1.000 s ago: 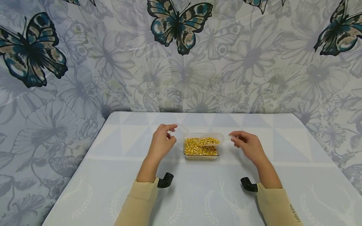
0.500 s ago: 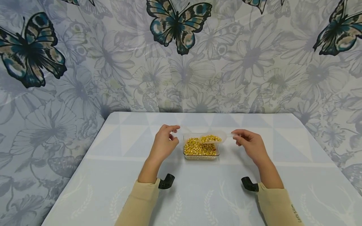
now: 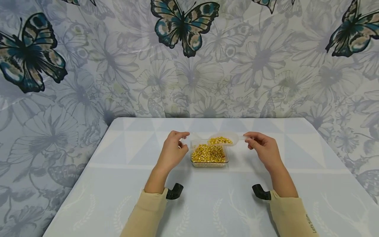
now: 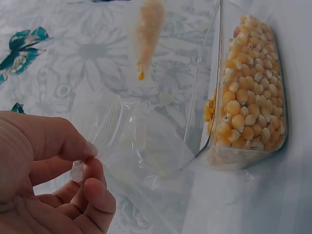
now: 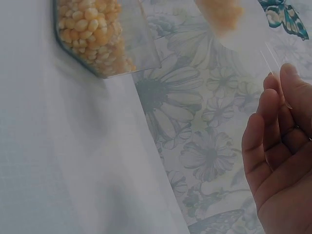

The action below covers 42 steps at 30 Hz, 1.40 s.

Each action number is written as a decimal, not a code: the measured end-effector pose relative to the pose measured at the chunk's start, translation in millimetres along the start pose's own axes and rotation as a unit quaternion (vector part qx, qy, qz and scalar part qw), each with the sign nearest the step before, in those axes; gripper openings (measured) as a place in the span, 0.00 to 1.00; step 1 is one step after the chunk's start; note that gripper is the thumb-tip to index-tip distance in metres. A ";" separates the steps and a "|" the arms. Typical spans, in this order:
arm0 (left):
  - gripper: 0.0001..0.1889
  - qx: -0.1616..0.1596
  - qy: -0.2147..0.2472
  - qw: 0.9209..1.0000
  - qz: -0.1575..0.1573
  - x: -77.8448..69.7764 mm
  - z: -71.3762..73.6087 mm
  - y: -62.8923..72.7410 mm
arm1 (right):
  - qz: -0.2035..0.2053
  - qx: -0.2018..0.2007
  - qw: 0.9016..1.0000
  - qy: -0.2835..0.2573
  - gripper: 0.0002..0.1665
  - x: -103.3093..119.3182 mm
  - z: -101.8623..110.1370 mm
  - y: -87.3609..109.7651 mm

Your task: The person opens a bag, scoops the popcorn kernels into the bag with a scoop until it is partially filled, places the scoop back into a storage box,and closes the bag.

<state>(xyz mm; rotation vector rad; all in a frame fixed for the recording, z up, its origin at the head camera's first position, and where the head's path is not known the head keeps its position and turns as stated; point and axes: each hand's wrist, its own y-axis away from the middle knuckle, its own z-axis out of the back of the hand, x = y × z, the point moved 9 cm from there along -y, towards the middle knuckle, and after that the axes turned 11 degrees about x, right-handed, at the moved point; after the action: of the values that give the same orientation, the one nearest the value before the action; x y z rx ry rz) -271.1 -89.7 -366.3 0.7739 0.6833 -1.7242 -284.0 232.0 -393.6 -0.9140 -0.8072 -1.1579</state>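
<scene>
In the head view my right hand (image 3: 263, 146) pinches the thin handle of a translucent plastic scoop (image 3: 236, 139) with fingers and thumb. Yellow corn kernels (image 3: 219, 140) lie in the scoop, which is raised over the back of a clear rectangular container (image 3: 209, 164) full of corn. To the container's left, my left hand (image 3: 172, 149) pinches a small tab of a see-through plastic piece (image 4: 139, 141). Curved ridges show on that piece in the left wrist view, but I cannot tell its kind. A kernel hangs at the scoop's tip in the same view.
A pale patterned table (image 3: 189, 204) lies under everything. Close behind its far edge hangs a flowered backdrop (image 3: 195, 85) with butterflies. Black curved mounts (image 3: 174, 191) stick out from both sleeves, low over the table.
My right hand has lifted the scoop of corn up from the container and slightly to the right. My left hand has shifted a little to the right with the see-through piece.
</scene>
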 end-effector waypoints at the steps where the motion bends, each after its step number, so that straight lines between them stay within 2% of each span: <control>1: 0.24 0.001 0.001 1.000 0.000 0.1 -0.4 0.1 | 0.006 -0.003 1.000 -0.006 0.17 1.8 0.9 0.5; 10: 0.24 0.010 0.004 1.000 0.007 0.5 -4.7 0.6 | 0.011 -0.023 0.999 -0.039 0.18 10.2 4.5 4.8; 21: 0.25 0.016 0.009 1.000 0.005 -2.1 -9.1 0.8 | 0.028 -0.032 0.997 -0.071 0.15 22.0 3.7 5.6; 30: 0.27 0.019 0.006 1.000 -0.003 -5.3 -13.7 -1.4 | 0.030 -0.018 0.998 -0.053 0.18 29.2 -5.5 6.0; 37: 0.27 0.018 0.011 1.000 -0.006 -7.9 -14.8 -0.6 | 0.055 -0.004 0.995 -0.086 0.17 32.0 -15.1 3.6; 42: 0.28 0.025 0.024 0.999 -0.011 -8.8 -17.3 -0.4 | 0.070 -0.002 0.994 -0.090 0.17 34.3 -18.6 2.1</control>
<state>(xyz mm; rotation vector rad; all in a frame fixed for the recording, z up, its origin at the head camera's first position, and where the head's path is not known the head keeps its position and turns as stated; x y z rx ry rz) -266.8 -71.1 -370.2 0.8475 0.6863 -1.7522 -273.4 201.8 -371.1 -1.0711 -0.8717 -0.9648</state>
